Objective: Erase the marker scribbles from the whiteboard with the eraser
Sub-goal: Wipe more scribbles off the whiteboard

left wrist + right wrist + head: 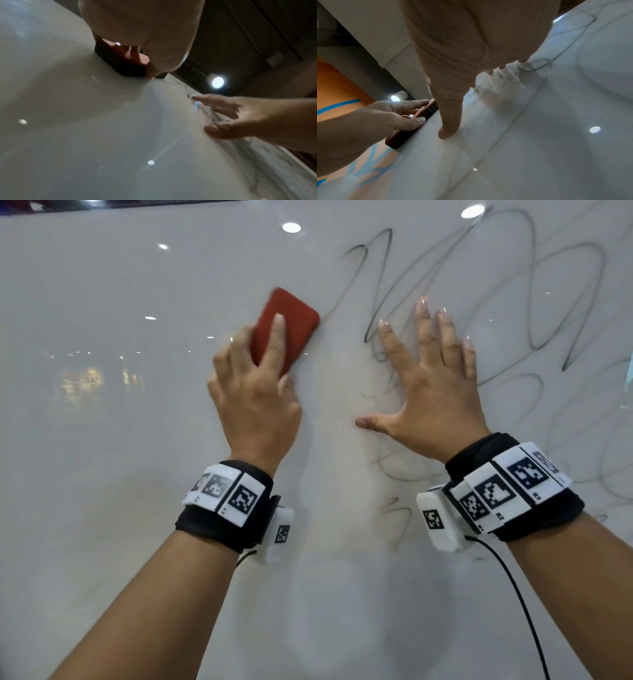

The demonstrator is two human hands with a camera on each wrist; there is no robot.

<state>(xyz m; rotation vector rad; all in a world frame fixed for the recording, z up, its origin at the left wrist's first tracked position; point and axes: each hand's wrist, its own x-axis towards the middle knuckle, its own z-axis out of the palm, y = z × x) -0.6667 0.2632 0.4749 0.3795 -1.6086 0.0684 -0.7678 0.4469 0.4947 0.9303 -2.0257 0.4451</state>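
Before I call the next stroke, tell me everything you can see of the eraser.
The eraser is a flat red block with rounded corners; the wrist views show a dark layer under the red top. It lies flat against the whiteboard, tilted, its upper end leaning right, left of the scribbles. The left hand grips it, index finger along its back, thumb at its side. Its outline is motion-blurred.

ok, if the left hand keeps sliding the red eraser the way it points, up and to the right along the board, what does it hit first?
Probably the leftmost grey marker scribble, just past the red rectangular eraser.
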